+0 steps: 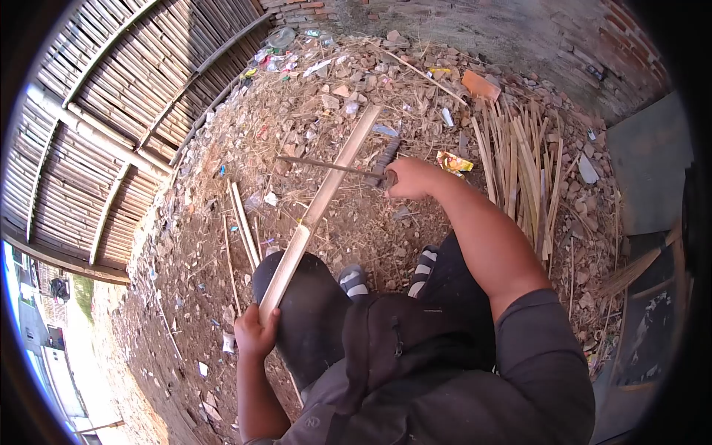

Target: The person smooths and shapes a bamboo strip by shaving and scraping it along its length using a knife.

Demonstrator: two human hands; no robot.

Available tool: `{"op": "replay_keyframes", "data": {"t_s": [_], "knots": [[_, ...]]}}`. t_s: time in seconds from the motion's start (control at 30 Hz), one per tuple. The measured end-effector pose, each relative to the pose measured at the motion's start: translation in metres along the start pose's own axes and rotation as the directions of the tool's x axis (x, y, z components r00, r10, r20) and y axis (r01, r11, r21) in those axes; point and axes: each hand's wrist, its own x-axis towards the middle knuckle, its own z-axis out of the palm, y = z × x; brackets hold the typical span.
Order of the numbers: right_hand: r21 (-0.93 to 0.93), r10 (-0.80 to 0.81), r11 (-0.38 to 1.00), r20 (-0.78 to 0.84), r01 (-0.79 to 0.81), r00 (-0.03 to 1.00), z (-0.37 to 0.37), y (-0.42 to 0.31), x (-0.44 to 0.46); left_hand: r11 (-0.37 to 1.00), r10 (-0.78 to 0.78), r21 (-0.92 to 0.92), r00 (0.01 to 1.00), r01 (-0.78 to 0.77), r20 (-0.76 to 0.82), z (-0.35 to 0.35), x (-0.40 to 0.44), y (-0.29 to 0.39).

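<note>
A split length of bamboo, hollow side up, slants from my left knee up toward the rubble. My left hand is closed round its lower end, beside the knee. My right hand grips the handle of a long, thin-looking blade, which points left and lies across the upper part of the bamboo. Whether the blade touches the bamboo is hard to tell. Just beyond my right hand, a dark ridged object is on the ground.
Bamboo strips are piled at the right, and a few thin ones lie left of my knee. An orange brick piece and a yellow wrapper are on the rubble. A bamboo fence stands at the left, a brick wall behind.
</note>
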Motion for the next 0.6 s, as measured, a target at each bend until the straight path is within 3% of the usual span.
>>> {"op": "replay_keyframes", "data": {"t_s": [0.03, 0.13, 0.37, 0.5, 0.6], "knots": [[0.025, 0.07, 0.997, -0.08, -0.068, 0.994, 0.0, 0.005, 0.004, 1.0, -0.002, 0.002, 1.0, 0.002, -0.001, -0.001, 0.003, 0.0], [-0.037, 0.086, 0.995, -0.107, -0.091, 0.99, 0.001, 0.01, 0.008, 0.998, -0.052, 0.044, 0.996, 0.049, 0.067, -0.009, 0.003, 0.007], [-0.228, -0.178, 0.956, 0.039, 0.182, 0.983, 0.003, -0.051, -0.029, 0.999, -0.036, -0.019, 0.997, 0.037, 0.069, -0.003, 0.007, 0.005], [0.055, -0.032, 0.998, -0.068, 0.036, 0.997, 0.004, 0.004, 0.009, 0.996, -0.074, -0.05, 0.995, 0.078, 0.068, -0.001, 0.001, 0.0], [0.049, 0.062, 0.997, -0.211, -0.052, 0.975, -0.001, 0.01, 0.003, 0.999, -0.026, -0.037, 0.993, 0.031, 0.115, -0.011, 0.004, 0.0]]}}
